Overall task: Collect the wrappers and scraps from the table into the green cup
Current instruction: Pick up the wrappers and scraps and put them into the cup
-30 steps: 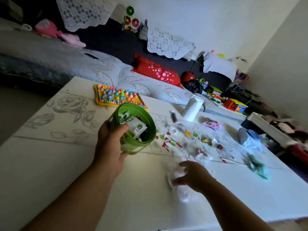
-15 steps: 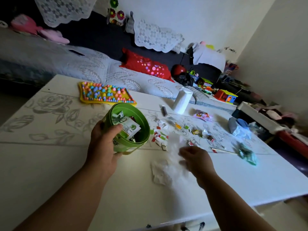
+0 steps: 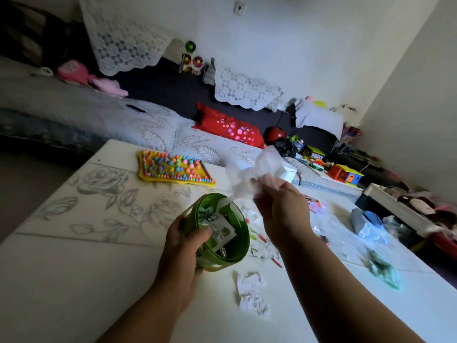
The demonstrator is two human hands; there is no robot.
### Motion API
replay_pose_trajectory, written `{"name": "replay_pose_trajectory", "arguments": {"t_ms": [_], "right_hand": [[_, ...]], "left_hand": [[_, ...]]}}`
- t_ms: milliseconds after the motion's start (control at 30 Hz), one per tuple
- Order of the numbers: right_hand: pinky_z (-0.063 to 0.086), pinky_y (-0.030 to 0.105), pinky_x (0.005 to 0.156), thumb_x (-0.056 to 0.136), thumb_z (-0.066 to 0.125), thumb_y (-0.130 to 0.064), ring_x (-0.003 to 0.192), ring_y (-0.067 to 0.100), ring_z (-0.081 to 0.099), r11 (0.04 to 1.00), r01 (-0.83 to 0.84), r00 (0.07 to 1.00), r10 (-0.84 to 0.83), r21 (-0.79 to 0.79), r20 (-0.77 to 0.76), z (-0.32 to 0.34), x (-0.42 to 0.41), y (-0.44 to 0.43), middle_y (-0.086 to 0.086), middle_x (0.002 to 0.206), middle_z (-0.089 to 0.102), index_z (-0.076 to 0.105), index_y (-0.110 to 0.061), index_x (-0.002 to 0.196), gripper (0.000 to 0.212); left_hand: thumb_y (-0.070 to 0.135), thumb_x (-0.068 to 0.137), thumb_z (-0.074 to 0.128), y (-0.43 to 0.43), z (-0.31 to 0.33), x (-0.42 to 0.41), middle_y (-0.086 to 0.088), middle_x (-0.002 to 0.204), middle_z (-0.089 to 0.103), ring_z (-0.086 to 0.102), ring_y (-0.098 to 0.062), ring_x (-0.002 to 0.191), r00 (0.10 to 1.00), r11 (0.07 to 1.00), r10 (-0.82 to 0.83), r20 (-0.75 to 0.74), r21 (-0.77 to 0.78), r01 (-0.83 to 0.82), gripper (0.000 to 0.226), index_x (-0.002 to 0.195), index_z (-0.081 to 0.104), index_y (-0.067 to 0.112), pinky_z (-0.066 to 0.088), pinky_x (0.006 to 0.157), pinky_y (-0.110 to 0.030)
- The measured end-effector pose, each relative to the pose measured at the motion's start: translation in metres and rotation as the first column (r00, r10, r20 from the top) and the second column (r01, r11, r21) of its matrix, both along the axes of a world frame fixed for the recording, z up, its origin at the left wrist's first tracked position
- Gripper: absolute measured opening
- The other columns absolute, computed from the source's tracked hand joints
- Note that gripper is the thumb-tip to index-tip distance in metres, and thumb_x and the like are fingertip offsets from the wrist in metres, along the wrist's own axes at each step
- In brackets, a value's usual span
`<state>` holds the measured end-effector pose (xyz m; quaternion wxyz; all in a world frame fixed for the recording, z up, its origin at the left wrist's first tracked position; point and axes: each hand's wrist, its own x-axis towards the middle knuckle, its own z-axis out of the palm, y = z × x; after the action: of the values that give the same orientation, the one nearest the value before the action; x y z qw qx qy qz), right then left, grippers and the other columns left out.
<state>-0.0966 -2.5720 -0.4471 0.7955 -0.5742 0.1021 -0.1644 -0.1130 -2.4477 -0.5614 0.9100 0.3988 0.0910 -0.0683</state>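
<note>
My left hand point(image 3: 184, 246) grips the near rim of the green cup point(image 3: 222, 253), tilted toward me above the white table point(image 3: 74, 268). Wrappers show inside the cup, one white with green print point(image 3: 221, 231). My right hand point(image 3: 279, 209) pinches a crumpled clear plastic wrapper point(image 3: 252, 174) in the air just above the cup's far rim. A crumpled white paper scrap point(image 3: 252, 294) lies on the table in front of the cup. Small red, green and white scraps point(image 3: 262, 246) are scattered to the right of the cup, partly hidden by my right arm.
A yellow mat with coloured bumps point(image 3: 173, 168) lies at the table's far edge. A white roll point(image 3: 288, 170) stands behind my right hand. A blue-grey bundle point(image 3: 366, 222) and a green wrapper point(image 3: 383, 268) lie at the right. A sofa with a red cushion point(image 3: 230, 127) runs behind.
My right hand has lifted the clear plastic wrapper off the table and brought it up over the cup. A white paper scrap stays on the table. The cup is tilted more toward me.
</note>
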Motion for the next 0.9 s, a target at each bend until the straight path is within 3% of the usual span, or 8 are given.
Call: {"name": "replay_pose_trajectory", "arguments": {"t_ms": [100,167,267,367,600,700,800,900], "right_hand": [[0.049,0.034,0.081,0.084,0.055,0.000,0.083,0.023,0.058,0.993,-0.013,1.000,0.011,-0.116,-0.015,-0.015,0.009,0.006,0.009,0.079,0.064,0.065,-0.008,0.075,0.016],[0.047,0.032,0.071,0.085,0.058,-0.010,0.074,0.020,0.055,0.910,0.006,0.997,-0.038,-0.415,-0.069,-0.029,0.009,0.004,0.001,0.066,0.059,0.062,-0.011,0.065,0.021],[0.043,0.019,0.054,0.077,0.070,-0.018,0.054,0.006,0.055,0.664,-0.033,0.986,-0.101,-0.747,-0.133,-0.041,0.001,0.000,-0.006,0.056,0.060,0.068,-0.011,0.064,0.015],[0.040,0.007,0.056,0.074,0.070,-0.012,0.068,0.004,0.058,0.309,-0.119,0.985,-0.084,-0.944,-0.152,-0.042,-0.008,0.001,-0.012,0.071,0.064,0.073,-0.025,0.084,0.016],[0.040,0.016,0.079,0.088,0.047,-0.010,0.103,0.018,0.063,-0.103,-0.269,0.959,0.058,-0.958,-0.276,-0.034,-0.010,0.016,0.002,0.115,0.068,0.061,-0.032,0.125,0.045],[0.043,0.023,0.091,0.094,0.042,-0.013,0.115,0.021,0.059,-0.191,-0.361,0.917,0.104,-0.913,-0.385,-0.029,-0.009,0.022,0.005,0.128,0.062,0.055,-0.030,0.132,0.043],[0.046,0.032,0.094,0.096,0.040,-0.016,0.112,0.027,0.059,-0.245,-0.470,0.848,0.141,-0.848,-0.511,-0.025,-0.005,0.029,0.010,0.122,0.064,0.060,-0.019,0.125,0.036],[0.043,0.030,0.084,0.097,0.036,-0.012,0.106,0.031,0.060,-0.353,-0.528,0.790,0.129,-0.772,-0.600,-0.024,-0.004,0.034,0.017,0.115,0.065,0.061,-0.004,0.117,0.033]], "left_hand": [[0.010,0.089,0.063,0.001,0.001,-0.003,-0.002,0.126,0.065,0.062,-0.028,0.110,1.000,1.000,-0.006,-0.020,-0.023,0.006,0.051,0.130,0.055,0.039,0.045,0.074,-0.034],[0.012,0.088,0.063,0.003,0.001,-0.002,-0.004,0.128,0.065,0.061,-0.031,0.111,0.999,0.999,-0.007,-0.033,-0.039,0.006,0.051,0.131,0.056,0.039,0.044,0.073,-0.035],[0.015,0.087,0.065,0.006,0.000,-0.001,-0.006,0.129,0.065,0.062,-0.032,0.112,0.999,0.999,0.011,-0.052,-0.048,-0.013,0.053,0.135,0.055,0.038,0.047,0.077,-0.038],[0.014,0.087,0.065,0.006,0.000,0.000,-0.005,0.130,0.066,0.062,-0.033,0.115,0.999,0.999,0.017,-0.050,-0.049,-0.019,0.055,0.136,0.054,0.036,0.050,0.087,-0.046],[0.011,0.089,0.065,0.002,0.003,-0.004,0.001,0.130,0.066,0.063,-0.030,0.114,1.000,1.000,0.022,-0.019,-0.004,-0.022,0.057,0.136,0.053,0.040,0.046,0.104,-0.055],[0.009,0.090,0.064,0.002,0.003,-0.004,0.005,0.126,0.066,0.063,-0.026,0.112,1.000,1.000,0.006,-0.011,0.014,-0.006,0.057,0.135,0.053,0.041,0.047,0.103,-0.052],[0.007,0.089,0.063,0.001,0.002,-0.005,0.005,0.123,0.068,0.063,-0.023,0.110,1.000,0.999,-0.011,0.002,0.035,0.011,0.057,0.134,0.054,0.041,0.050,0.095,-0.046],[0.004,0.089,0.062,0.002,0.002,-0.005,0.005,0.123,0.067,0.062,-0.021,0.107,1.000,0.999,-0.028,0.007,0.046,0.027,0.061,0.139,0.051,0.039,0.050,0.087,-0.039]]}}
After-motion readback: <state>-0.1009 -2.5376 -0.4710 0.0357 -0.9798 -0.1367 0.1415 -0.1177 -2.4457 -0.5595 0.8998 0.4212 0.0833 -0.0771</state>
